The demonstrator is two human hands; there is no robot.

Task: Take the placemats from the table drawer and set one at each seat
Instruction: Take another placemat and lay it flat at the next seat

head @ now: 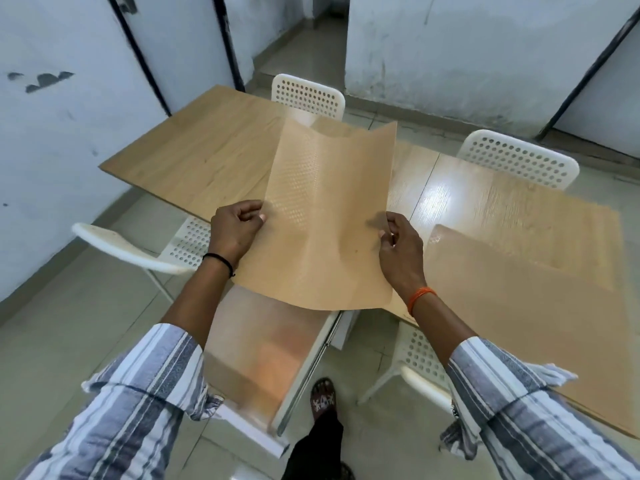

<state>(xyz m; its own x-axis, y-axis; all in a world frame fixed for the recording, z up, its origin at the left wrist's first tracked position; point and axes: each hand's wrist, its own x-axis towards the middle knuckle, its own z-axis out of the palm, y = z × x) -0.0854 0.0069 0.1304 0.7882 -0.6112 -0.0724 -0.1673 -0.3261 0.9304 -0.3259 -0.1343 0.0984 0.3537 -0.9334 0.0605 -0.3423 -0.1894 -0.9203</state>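
Placemats number three: left hand (235, 226) and right hand (401, 244) pinch one placemat (329, 216) by its edges, fingers closed, another (519, 292) flat on the counter (207, 150), a third (256, 344) in the open drawer (301, 379).

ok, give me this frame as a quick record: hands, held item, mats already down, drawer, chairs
left hand: pinching held placemat's left edge
right hand: pinching its right edge
held placemat: tan, translucent, lifted above the table, sagging along the middle
placed placemat: flat on table, right near seat
drawer: pulled open below the held mat, more mats inside
chairs in view: four white perforated, two far, two near
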